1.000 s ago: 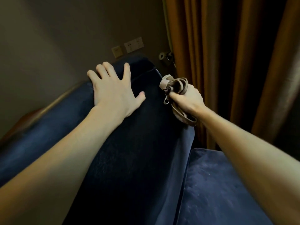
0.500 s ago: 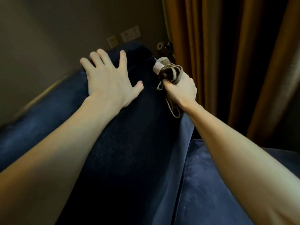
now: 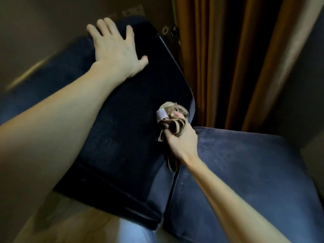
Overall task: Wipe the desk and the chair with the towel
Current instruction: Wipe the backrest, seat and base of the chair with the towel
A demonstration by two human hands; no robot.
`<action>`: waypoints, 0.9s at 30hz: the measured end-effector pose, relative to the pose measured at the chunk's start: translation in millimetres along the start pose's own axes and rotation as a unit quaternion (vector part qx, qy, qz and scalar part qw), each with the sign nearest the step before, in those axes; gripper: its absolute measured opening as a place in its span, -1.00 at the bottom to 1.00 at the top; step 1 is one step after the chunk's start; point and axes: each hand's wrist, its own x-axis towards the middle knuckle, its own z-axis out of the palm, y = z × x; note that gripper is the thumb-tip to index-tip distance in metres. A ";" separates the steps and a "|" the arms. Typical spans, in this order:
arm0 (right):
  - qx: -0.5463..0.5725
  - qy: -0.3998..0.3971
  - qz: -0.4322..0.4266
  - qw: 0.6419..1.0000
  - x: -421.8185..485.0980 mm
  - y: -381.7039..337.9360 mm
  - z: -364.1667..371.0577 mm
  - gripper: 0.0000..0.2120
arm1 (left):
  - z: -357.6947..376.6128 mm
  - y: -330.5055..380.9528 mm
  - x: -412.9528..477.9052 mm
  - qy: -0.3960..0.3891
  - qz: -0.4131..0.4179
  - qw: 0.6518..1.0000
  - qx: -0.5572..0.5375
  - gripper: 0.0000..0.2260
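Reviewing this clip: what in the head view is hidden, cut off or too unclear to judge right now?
- Desk: nowhere in the head view.
- Towel: bunched in the right hand, so whether it touches the chair back is hidden.
- Left hand: flat on the chair back's top, fingertips motion-blurred.
- Wall sockets: blurred and cut by the top edge.
- Fitting beside the curtain: too small and dark to identify.

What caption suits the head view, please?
Left hand flat on blue upholstered chair; right hand holds bunched beige towel against it.
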 end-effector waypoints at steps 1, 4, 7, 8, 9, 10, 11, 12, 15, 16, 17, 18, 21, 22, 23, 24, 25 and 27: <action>0.000 -0.007 0.000 1.000 -17.3 1.1 -0.1 -0.52 | -3.8 -1.9 -5.1 -0.012 0.016 1.000 -0.008 -0.21; 0.021 -0.028 0.001 0.999 -60.2 1.9 -2.0 -0.53 | -15.2 -8.8 -22.3 -0.063 0.078 0.995 -0.014 -0.24; 0.041 -0.032 -0.012 0.999 -94.6 -2.5 -5.4 -0.58 | -32.7 -22.6 -53.0 -0.117 0.116 0.986 -0.011 -0.21; 0.044 -0.032 -0.013 0.998 -105.1 -5.7 -7.5 -0.56 | -40.4 -28.5 -68.6 -0.130 0.126 0.983 -0.009 -0.20; 0.049 -0.032 -0.012 0.998 -114.3 -7.8 -8.6 -0.54 | -47.9 -35.6 -86.8 -0.139 0.135 0.981 -0.006 -0.20; 0.054 -0.031 -0.009 0.998 -122.7 -9.6 -9.1 -0.52 | -53.6 -44.0 -105.7 -0.145 0.144 0.979 -0.005 -0.19; 0.060 -0.029 -0.008 0.998 -130.9 -11.5 -9.6 -0.52 | -57.1 -53.3 -124.8 -0.142 0.153 0.978 -0.011 -0.19; 0.067 -0.026 -0.008 0.997 -139.1 -12.8 -9.6 -0.52 | -57.6 -62.8 -144.3 -0.126 0.159 0.979 -0.020 -0.19; 0.084 -0.013 -0.010 0.996 -157.1 -14.7 -8.8 -0.49 | -44.9 -81.7 -194.8 -0.017 0.172 0.984 -0.032 -0.23; 0.087 -0.009 -0.009 0.996 -162.8 -14.1 -7.6 -0.49 | -38.3 -82.0 -204.5 0.015 0.172 0.985 -0.027 -0.26; 0.087 -0.005 -0.010 0.996 -170.0 -13.2 -5.8 -0.48 | -32.5 -79.5 -211.3 0.032 0.166 0.985 -0.024 -0.29; 0.087 0.004 -0.013 0.996 -176.0 -12.2 -3.7 -0.47 | -29.0 -74.1 -213.5 0.037 0.159 0.986 -0.022 -0.31; 0.095 0.044 -0.026 0.994 -198.8 -5.6 2.5 -0.42 | -23.5 -47.7 -219.5 0.040 0.142 0.989 -0.027 -0.34; 0.096 0.057 -0.035 0.993 -204.5 -2.9 4.4 -0.42 | -20.2 -36.8 -223.2 0.039 0.144 0.988 -0.031 -0.36; 0.098 0.066 -0.044 0.992 -207.5 -0.8 6.0 -0.41 | -15.6 -26.4 -229.0 0.039 0.153 0.987 -0.035 -0.39; 0.103 0.072 -0.052 0.991 -208.4 2.6 7.3 -0.40 | -9.1 -15.7 -236.6 0.041 0.165 0.985 -0.042 -0.43; 0.108 0.073 -0.059 0.990 -207.6 5.9 7.8 -0.39 | -2.5 -7.0 -244.8 0.054 0.173 0.982 -0.053 -0.49; 0.108 0.072 -0.071 0.989 -202.4 13.1 6.8 -0.38 | 8.5 4.3 -255.8 0.106 0.172 0.975 -0.092 -0.59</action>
